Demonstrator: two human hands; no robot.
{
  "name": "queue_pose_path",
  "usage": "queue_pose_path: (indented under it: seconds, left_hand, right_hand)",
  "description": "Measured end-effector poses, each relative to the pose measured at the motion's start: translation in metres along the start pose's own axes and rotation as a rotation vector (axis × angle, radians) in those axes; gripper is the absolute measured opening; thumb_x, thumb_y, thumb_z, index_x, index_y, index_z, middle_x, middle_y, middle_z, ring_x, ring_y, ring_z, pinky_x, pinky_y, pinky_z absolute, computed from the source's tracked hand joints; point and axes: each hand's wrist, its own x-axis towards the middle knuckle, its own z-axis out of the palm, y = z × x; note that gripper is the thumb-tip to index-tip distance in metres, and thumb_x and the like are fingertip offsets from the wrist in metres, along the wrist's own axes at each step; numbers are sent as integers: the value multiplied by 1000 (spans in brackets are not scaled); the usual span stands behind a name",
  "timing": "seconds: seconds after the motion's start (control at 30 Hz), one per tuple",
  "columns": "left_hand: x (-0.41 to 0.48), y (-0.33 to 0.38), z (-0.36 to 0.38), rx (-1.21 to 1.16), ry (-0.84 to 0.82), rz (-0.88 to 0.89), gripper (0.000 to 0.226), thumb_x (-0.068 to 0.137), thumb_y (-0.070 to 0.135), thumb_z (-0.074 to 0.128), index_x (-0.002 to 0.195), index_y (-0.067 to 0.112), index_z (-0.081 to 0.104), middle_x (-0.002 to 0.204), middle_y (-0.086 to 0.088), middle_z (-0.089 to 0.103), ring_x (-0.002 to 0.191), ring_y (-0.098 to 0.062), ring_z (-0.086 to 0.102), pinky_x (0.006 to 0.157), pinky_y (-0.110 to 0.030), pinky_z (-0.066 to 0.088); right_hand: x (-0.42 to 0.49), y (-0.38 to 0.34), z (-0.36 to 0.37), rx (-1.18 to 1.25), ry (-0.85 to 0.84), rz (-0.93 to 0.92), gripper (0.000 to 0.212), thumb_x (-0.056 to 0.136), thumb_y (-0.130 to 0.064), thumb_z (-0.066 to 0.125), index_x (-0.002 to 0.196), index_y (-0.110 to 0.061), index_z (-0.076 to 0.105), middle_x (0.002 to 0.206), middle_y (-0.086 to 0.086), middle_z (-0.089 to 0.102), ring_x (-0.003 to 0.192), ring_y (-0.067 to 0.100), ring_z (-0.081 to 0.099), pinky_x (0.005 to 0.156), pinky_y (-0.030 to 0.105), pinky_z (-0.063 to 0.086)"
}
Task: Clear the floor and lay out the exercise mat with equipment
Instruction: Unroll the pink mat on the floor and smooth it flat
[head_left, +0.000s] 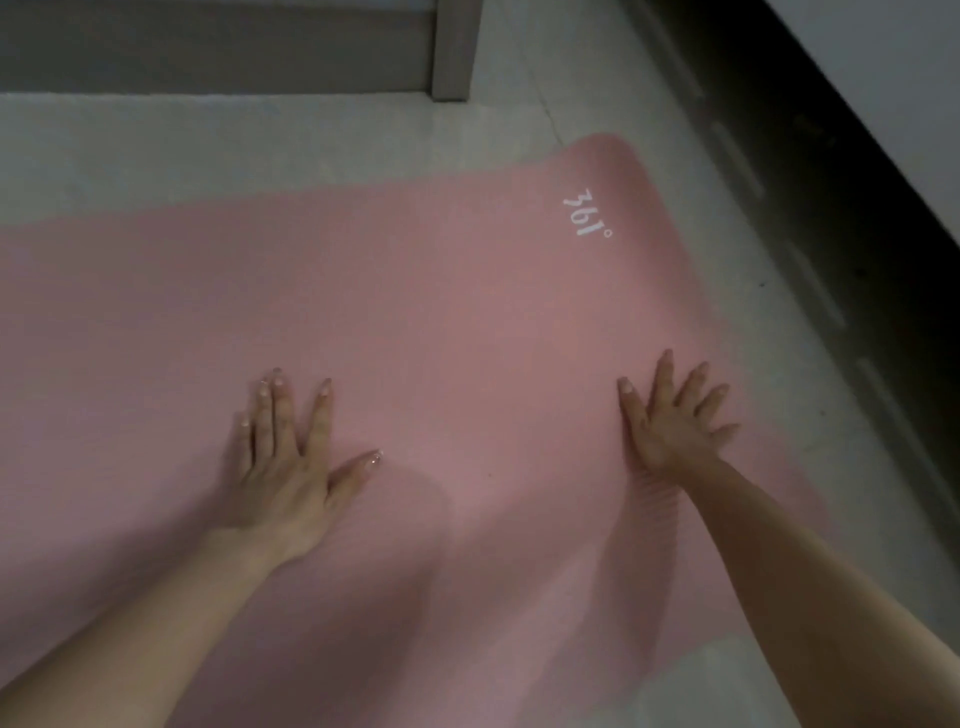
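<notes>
A pink exercise mat (415, 291) lies unrolled on a pale floor, filling most of the view, with a white "361°" logo near its far right corner. My left hand (285, 467) rests flat, palm down, on the mat's middle, fingers spread. My right hand (675, 415) presses flat near the mat's right edge, fingers spread too. Neither hand holds anything. No other equipment is in view.
Grey furniture with a leg (454, 49) stands at the far edge, just beyond the mat. A dark baseboard strip (831, 182) runs diagonally along the right side below a wall. Pale floor (156, 145) shows beyond the mat and at the lower right.
</notes>
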Motion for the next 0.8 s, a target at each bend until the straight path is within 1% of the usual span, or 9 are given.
queue_pose_path:
  seconds: [0.1,0.23,0.37,0.43,0.5,0.57,0.6,0.7,0.8]
  left_hand:
    - [-8,5,0,5,-21,1,95,67,80,-10,138,23,-36,153,-21,-32,140,-31,-34,119,-49,-12]
    - [-25,13,12,24,-27,22,94,71,80,-8,140,22,-34,154,-24,-29,141,-34,-32,119,-51,-10]
    - [-50,22,24,44,-50,46,93,76,79,-3,145,21,-25,155,-25,-22,144,-35,-24,119,-52,-6]
    - [-58,23,25,60,-40,59,94,79,77,4,150,19,-13,158,-26,-11,147,-37,-14,120,-52,-3]
    - [-53,21,19,78,1,74,93,83,73,12,154,13,7,156,-30,9,147,-41,6,119,-51,3]
    - [-36,19,14,74,89,80,87,88,67,18,152,7,18,150,-31,24,143,-43,19,118,-51,7]
    - [-26,19,11,63,133,89,86,89,65,20,151,7,18,149,-31,23,143,-42,19,119,-50,6]
    - [7,25,10,8,216,127,84,89,63,20,153,10,10,159,-24,3,148,-36,2,120,-45,-5]
    - [17,28,13,12,224,158,82,89,60,17,152,9,7,160,-21,1,149,-33,0,121,-47,2]
  right_hand:
    - [-4,18,16,40,43,-5,79,87,-75,11,152,-37,-14,162,8,-21,147,35,-19,112,66,-6]
    - [-22,45,29,38,58,53,79,87,-74,12,152,-36,-11,162,11,-16,148,36,-14,110,69,-2]
    - [-49,67,37,53,29,144,77,91,-68,19,154,-32,-7,163,17,-10,148,39,-9,109,73,3]
    - [-56,65,36,99,53,178,77,94,-64,21,156,-24,-1,161,22,-6,148,42,-8,109,72,1]
    - [-54,50,29,163,130,135,77,94,-60,19,155,-16,4,160,26,-2,148,39,-8,111,68,-2]
    - [-39,26,21,201,236,49,74,94,-55,20,155,-18,4,162,21,-4,150,34,-9,112,66,-4]
    - [-27,13,16,207,280,4,71,96,-52,22,155,-20,4,163,17,-5,150,31,-10,111,66,-5]
    - [21,-21,1,148,343,-90,64,99,-49,23,155,-26,4,164,7,-7,150,28,-12,109,68,-9]
    - [69,-33,-9,105,337,-36,66,96,-55,15,155,-27,2,165,6,-5,150,30,-12,108,68,-13]
